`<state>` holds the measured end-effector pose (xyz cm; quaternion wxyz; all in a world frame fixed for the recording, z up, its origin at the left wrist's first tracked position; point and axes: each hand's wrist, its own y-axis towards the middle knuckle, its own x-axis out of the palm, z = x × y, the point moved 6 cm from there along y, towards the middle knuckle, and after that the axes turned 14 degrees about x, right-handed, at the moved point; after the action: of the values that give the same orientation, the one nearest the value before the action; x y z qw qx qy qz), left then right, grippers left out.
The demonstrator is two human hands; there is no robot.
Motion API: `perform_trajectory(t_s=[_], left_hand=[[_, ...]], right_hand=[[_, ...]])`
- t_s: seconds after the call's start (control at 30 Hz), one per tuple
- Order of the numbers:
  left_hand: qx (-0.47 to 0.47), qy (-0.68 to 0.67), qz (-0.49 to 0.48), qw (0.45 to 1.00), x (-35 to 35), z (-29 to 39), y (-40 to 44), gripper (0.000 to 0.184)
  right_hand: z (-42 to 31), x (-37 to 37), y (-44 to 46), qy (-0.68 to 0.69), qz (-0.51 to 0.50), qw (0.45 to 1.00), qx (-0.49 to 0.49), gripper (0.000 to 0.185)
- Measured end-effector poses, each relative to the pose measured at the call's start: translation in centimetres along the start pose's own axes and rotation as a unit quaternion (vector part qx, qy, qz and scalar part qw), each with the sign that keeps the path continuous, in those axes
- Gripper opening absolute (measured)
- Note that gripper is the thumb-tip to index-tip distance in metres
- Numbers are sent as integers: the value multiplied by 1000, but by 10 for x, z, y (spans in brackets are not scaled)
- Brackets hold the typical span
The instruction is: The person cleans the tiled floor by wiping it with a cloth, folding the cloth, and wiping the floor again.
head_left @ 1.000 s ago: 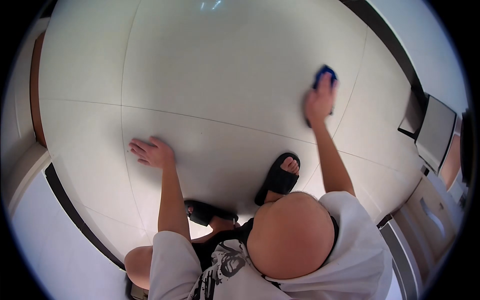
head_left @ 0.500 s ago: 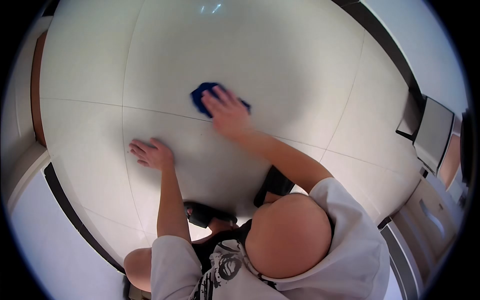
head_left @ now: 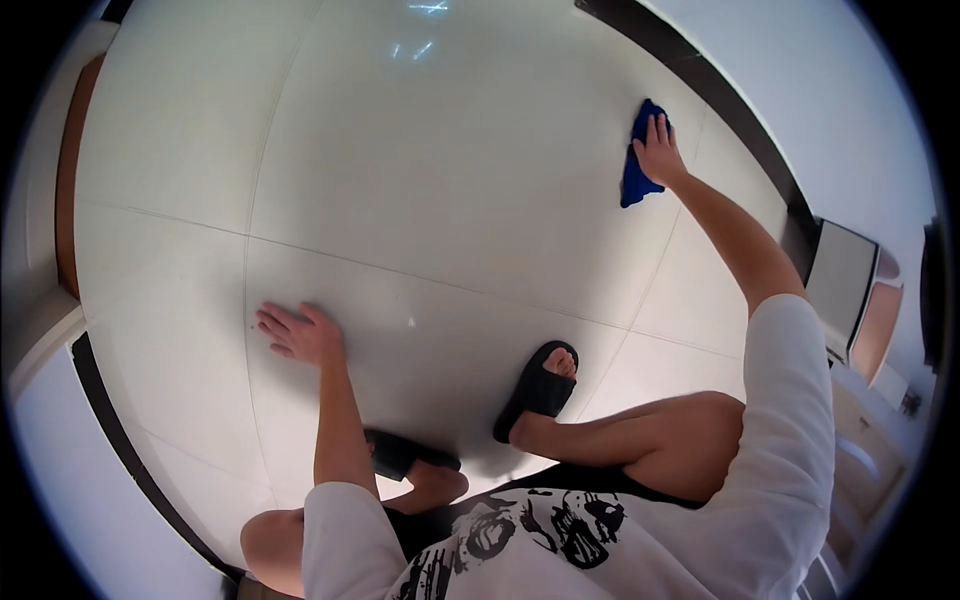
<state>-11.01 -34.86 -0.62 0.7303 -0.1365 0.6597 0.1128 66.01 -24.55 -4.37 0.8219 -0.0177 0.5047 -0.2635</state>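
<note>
A dark blue cloth (head_left: 640, 180) lies crumpled on the pale tiled floor at the upper right. My right hand (head_left: 660, 155) presses flat on top of it, fingers stretched out, arm reaching far to the right. On the left, my left hand (head_left: 302, 333) rests palm down on the bare floor with its fingers spread, holding nothing. The part of the cloth beneath my right palm is hidden.
Glossy floor tiles (head_left: 450, 150) with thin joints spread ahead. A dark skirting strip (head_left: 700, 70) edges the wall near the cloth. My feet in black slides (head_left: 540, 395) stand between my arms. Pale furniture (head_left: 845, 280) stands at right; a brown-edged threshold (head_left: 75, 170) is at left.
My right hand has swept the blue cloth from the middle of the floor far to the right, close to the wall. My left hand stays in place. My right knee has swung outward, showing the foot.
</note>
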Motion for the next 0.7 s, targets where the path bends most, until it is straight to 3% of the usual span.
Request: perform_trajectory(t_s=[0.1, 0.13, 0.2, 0.3, 0.47, 0.53, 0.63, 0.7], left_hand=[[-8, -7, 6, 1000, 3, -2, 1, 78], [-11, -9, 5, 1000, 3, -3, 1, 78], [-11, -6, 3, 1000, 4, -2, -1, 78], [-14, 9, 6, 1000, 5, -1, 0, 76], [-24, 9, 14, 1000, 7, -1, -1, 74], [-22, 10, 15, 1000, 6, -1, 0, 75], [-25, 7, 11, 1000, 5, -1, 0, 76], [-24, 6, 8, 1000, 3, 2, 3, 75]], right_hand=[[-4, -4, 12, 112, 54, 987, 103, 80], [-6, -7, 13, -10, 99, 987, 129, 76], [-9, -28, -5, 268, 157, 919, 244, 71], [-27, -42, -8, 275, 187, 912, 237, 65], [-158, -149, -31, 272, 296, 915, -18, 58], [-228, -190, -61, 382, 205, 899, -63, 57], [-320, -230, -133, 357, 218, 874, -248, 56], [-335, -235, -147, 358, 218, 850, -319, 56]])
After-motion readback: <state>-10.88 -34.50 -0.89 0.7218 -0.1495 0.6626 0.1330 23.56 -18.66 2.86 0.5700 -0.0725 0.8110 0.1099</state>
